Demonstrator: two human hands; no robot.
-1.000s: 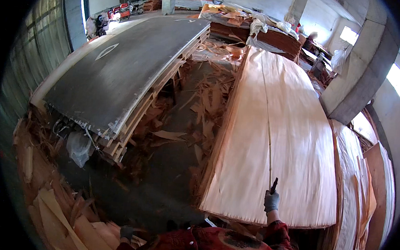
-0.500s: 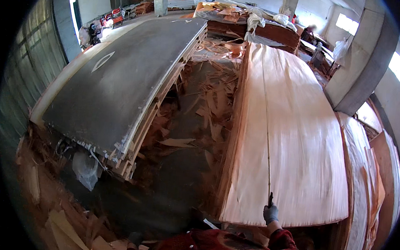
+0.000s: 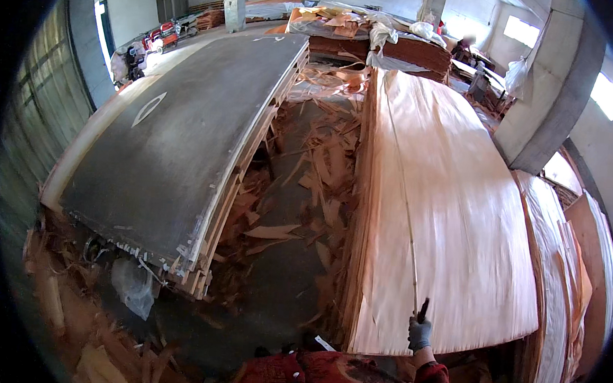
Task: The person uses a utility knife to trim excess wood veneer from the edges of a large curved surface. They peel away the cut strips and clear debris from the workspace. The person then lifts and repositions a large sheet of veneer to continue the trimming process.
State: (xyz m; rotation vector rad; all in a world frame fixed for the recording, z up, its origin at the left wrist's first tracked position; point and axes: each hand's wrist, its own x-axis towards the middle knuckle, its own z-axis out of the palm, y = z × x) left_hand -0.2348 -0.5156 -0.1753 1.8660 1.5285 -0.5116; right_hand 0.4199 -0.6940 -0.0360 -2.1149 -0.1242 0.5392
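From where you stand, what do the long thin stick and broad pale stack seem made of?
Long thin yellowish stick: perhaps bamboo, seemingly smooth, given its slender form. Broad pale pink stack: likely wood veneer, faintly glossy, with thin layered edges.

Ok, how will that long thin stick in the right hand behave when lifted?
The stick probably flexes and weighs little, being so thin for its length. With the right hand holding its near end, it would likely sag or wobble toward the far end.

We're in a wood workshop: big stack of thin wood sheets [image 3: 458, 213], dark panel [image 3: 176, 157] on slatted wooden framing [image 3: 198, 280], wood scraps [image 3: 332, 165] all over the floor [image 3: 267, 283], bare concrete pillar [image 3: 544, 93], another sheet pile [image 3: 417, 56] behind.
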